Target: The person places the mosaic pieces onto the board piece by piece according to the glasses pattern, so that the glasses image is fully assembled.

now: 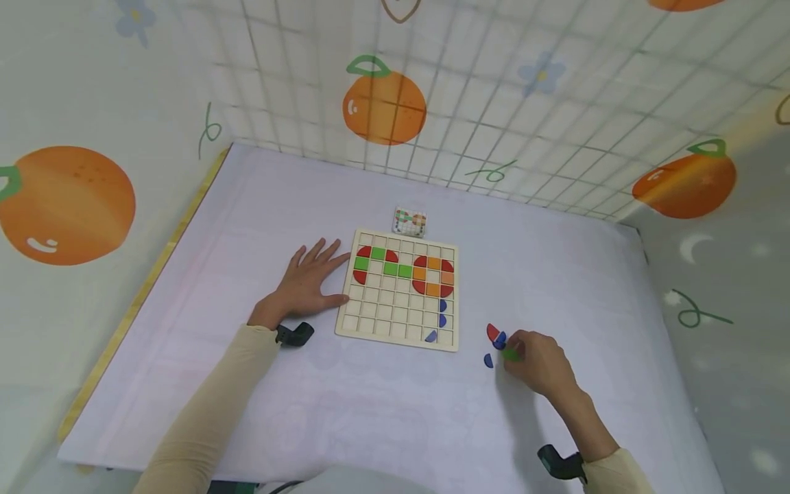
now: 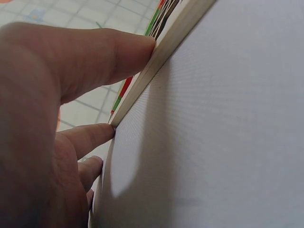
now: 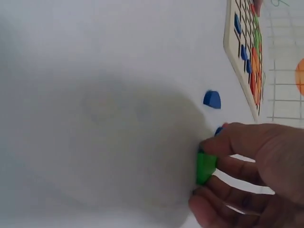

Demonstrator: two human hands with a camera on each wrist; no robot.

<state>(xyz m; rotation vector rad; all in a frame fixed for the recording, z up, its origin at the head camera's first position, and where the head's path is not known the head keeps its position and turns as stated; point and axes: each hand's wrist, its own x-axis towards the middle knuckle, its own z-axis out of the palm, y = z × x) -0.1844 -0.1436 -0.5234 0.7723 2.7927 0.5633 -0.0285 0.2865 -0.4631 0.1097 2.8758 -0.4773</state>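
My left hand (image 1: 305, 281) lies spread on the table, with thumb and index finger against the left edge of a wooden grid board (image 1: 382, 312). In the left wrist view, the thumb (image 2: 118, 54) presses on the board's side. Red, green and orange pieces fill cells in its upper rows, and blue segment pieces (image 1: 442, 320) lie in cells at the lower right. Right of the board, my right hand (image 1: 540, 360) pinches a green block (image 3: 205, 167) low over the table. Beside its fingertips are a red quarter-round piece (image 1: 492, 332) and blue pieces (image 1: 499, 341).
A small pattern card (image 1: 409, 222) lies behind the board. One loose blue piece (image 3: 212, 99) sits apart, between the right hand and the board. A white cloth covers the table (image 1: 370, 412), and a printed curtain (image 1: 469, 96) hangs along its back edge.
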